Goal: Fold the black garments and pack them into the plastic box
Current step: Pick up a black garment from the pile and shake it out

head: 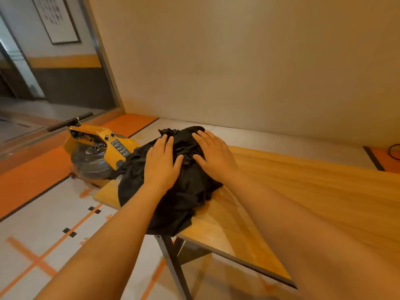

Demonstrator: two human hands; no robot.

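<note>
While apparently flat, hands (161,164) (213,155) atop garments (184,198).

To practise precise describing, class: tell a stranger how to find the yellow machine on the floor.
Start at the long wooden table along the plain wall. On the floor just past its left end, behind the black garments, stands the yellow machine. Only it has a round transparent drum and a black handlebar.
</note>
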